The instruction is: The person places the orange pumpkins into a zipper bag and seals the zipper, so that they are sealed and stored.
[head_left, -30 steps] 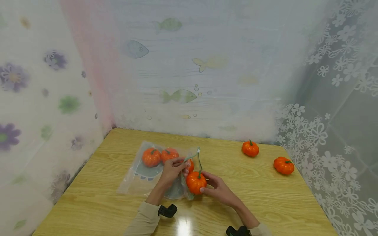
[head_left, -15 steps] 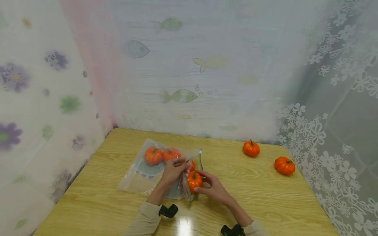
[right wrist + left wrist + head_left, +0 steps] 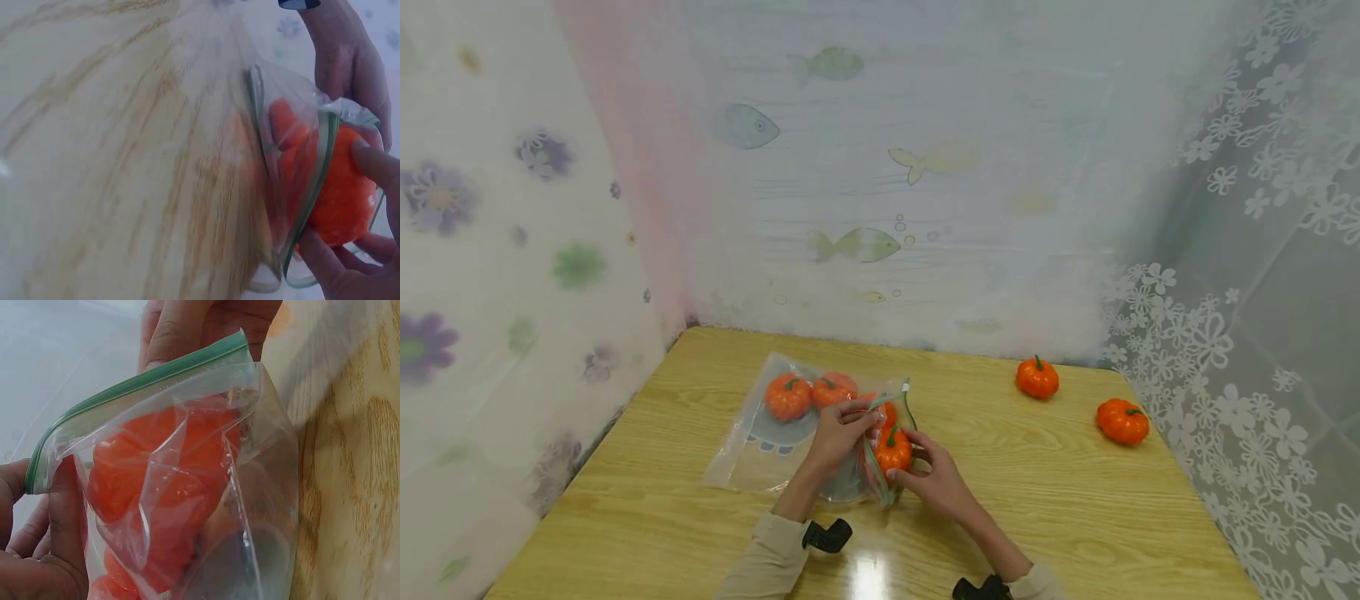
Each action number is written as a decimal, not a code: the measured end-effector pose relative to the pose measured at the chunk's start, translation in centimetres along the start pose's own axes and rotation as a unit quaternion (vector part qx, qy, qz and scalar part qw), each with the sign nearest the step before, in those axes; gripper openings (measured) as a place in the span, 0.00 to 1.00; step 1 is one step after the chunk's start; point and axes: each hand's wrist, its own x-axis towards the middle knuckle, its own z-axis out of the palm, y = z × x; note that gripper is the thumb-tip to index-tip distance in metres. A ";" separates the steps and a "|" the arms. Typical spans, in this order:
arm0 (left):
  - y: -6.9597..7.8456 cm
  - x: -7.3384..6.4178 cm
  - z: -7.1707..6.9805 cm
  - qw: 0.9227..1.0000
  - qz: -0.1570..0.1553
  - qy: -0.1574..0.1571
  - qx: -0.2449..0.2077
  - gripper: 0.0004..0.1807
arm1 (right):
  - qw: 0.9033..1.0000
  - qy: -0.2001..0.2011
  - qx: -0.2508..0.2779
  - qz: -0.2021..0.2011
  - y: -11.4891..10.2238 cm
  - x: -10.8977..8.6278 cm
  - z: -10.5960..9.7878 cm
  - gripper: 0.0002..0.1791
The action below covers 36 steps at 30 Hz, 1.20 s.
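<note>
A clear zip bag (image 3: 730, 467) with a green seal strip lies on the table, its mouth facing right. Inside it are two small orange pumpkins, a left pumpkin (image 3: 788, 398) and a middle pumpkin (image 3: 835, 389), plus a third pumpkin (image 3: 889, 412) near the mouth, partly hidden. My left hand (image 3: 837, 437) pinches the bag's upper edge by the seal (image 3: 150, 376). With thumb and fingers my right hand (image 3: 942, 483) grips another pumpkin (image 3: 893, 452) at the mouth. In the right wrist view, that pumpkin (image 3: 342, 194) is partly inside the opening, behind the seal strip.
Two more orange pumpkins stand apart on the right of the wooden table (image 3: 1000, 517): a back pumpkin (image 3: 1037, 378) and a far-right pumpkin (image 3: 1122, 421). A patterned curtain (image 3: 880, 292) hangs behind the table and along both sides.
My right hand has moved left with the pumpkin, carrying it from outside the bag's edge into the mouth. My left hand keeps its pinch on the bag.
</note>
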 end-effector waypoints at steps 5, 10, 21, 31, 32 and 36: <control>0.1 0.1 0.0 1.000 -0.005 0.008 0.011 0.19 | 0.999 0.044 -0.021 0.008 -0.2 0.0 0.4 0.38; 0.1 0.1 0.0 1.000 -0.008 0.016 0.017 0.19 | 0.999 0.050 -0.011 0.005 -0.5 0.1 0.5 0.37; 0.1 0.1 0.1 1.000 0.001 0.000 -0.014 0.18 | 0.998 -0.063 -0.012 -0.027 -0.5 0.5 -0.4 0.38; 0.1 0.1 0.0 1.000 0.005 -0.014 -0.011 0.20 | 0.993 -0.104 -0.039 -0.033 -0.3 1.0 -0.2 0.36; 0.1 0.2 0.0 1.000 0.002 -0.015 -0.015 0.20 | 0.993 -0.103 -0.045 -0.033 -0.3 1.1 -0.1 0.36; 0.1 0.2 -0.1 0.999 -0.005 -0.017 -0.027 0.19 | 0.992 -0.108 -0.056 -0.034 -0.4 1.3 -0.1 0.35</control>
